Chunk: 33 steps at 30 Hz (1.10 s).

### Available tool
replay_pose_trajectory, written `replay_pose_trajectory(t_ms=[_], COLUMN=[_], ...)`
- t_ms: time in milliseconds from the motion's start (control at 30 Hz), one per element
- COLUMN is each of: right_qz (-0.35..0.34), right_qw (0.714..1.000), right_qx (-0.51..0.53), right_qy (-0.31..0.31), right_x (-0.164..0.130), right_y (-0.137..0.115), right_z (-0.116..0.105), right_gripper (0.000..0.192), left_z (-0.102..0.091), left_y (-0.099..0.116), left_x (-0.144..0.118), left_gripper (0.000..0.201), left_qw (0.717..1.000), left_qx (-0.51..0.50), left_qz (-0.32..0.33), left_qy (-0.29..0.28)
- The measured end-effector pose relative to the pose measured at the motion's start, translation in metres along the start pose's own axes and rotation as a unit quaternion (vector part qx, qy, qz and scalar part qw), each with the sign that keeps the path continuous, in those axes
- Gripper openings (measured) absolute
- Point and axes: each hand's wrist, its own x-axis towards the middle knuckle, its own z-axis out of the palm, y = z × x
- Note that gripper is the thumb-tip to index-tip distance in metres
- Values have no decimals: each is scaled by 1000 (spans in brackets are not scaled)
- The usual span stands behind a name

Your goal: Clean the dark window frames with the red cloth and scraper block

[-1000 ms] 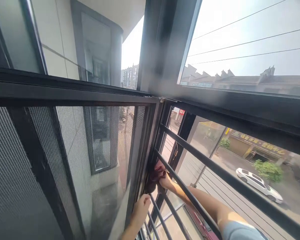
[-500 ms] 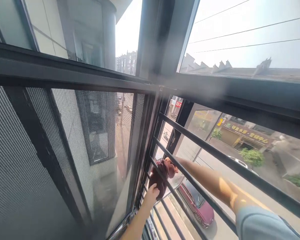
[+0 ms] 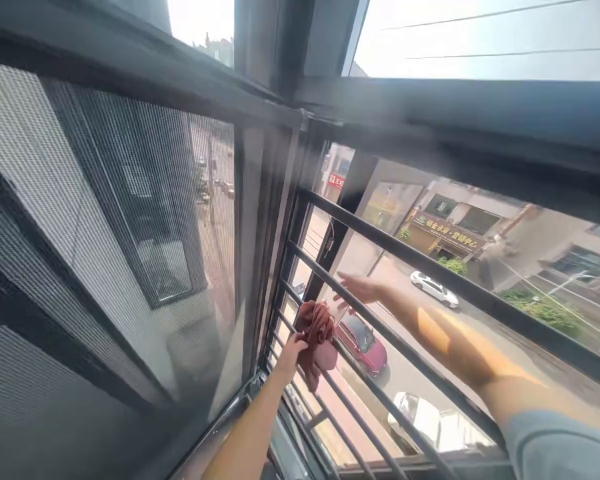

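My left hand (image 3: 291, 355) is closed on a reddish-brown cloth (image 3: 317, 330), which hangs bunched over the dark window bars (image 3: 350, 280). The cloth's lower end dangles down below the hand. My right arm reaches out past the bars, and my right hand (image 3: 360, 290) is on their far side with its fingers spread and nothing in them. It is a short way above and to the right of the cloth, apart from it.
A mesh screen (image 3: 130, 187) in a dark frame stands on the left. The thick window frame (image 3: 430, 127) crosses above the bars. Far below lie a street with a red car (image 3: 363, 343), white cars and a shop sign (image 3: 447, 233).
My right hand has let go of the cloth and opened away from it. The cloth now rests in my left hand on the near side of the bars. The view has tilted downward.
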Motion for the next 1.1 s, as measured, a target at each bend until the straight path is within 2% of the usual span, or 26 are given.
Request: replay_pose_trajectory(t_ms=[67, 100, 133, 200, 300, 367, 433, 500, 600, 733, 833, 933, 967, 1033, 1100], right_qz=[56, 62, 56, 25, -4, -26, -55, -54, -7, 28, 25, 5, 0, -7, -3], right_qw=[995, 992, 993, 997, 997, 996, 991, 984, 966, 928, 899, 854, 847, 846, 850], right_qx=[35, 39, 21, -30, -71, -86, -124, -169, -247, -351, -411, -480, -486, -476, -459], right_qy=[-71, -100, -102, -72, -23, -15, -3, 19, 79, 126, 148, 200, 217, 238, 258], right_x=[-6, -9, -10, -13, -20, -25, -30, -35, -40, -43, -42, -41, -40, -36, -32], right_y=[-6, -9, -14, -23, -36, -44, -52, -63, -80, -90, -89, -87, -87, -88, -90], right_z=[-12, -13, -12, -7, -3, -6, -11, -12, -5, 4, 3, 0, -1, -1, 1], right_gripper=[35, 38, 40, 41, 33, 27, 23, 19, 9, 27, 33, 34, 34, 35, 38], left_z=[-25, -37, -48, -66, -81, -86, -89, -92, -99, -116, -130, -141, -147, -162, -184], left_y=[7, 15, 24, 46, 72, 80, 82, 80, 73, 61, 55, 52, 52, 49, 42], left_x=[-29, -45, -61, -93, -138, -162, -177, -183, -181, -173, -171, -169, -168, -162, -147], left_gripper=[25, 30, 37, 38, 30, 25, 23, 22, 20, 25, 26, 28, 29, 27, 24], left_qw=[998, 997, 993, 983, 964, 947, 932, 926, 920, 916, 917, 924, 926, 931, 945], left_qx=[-42, -69, -105, -159, -186, -180, -184, -196, -209, -212, -208, -202, -202, -192, -140], left_qz=[-32, -41, -43, -51, -62, -78, -92, -90, -76, -82, -92, -117, -129, -155, -181], left_qy=[15, 23, 34, 78, 183, 253, 298, 311, 323, 330, 329, 304, 291, 267, 234])
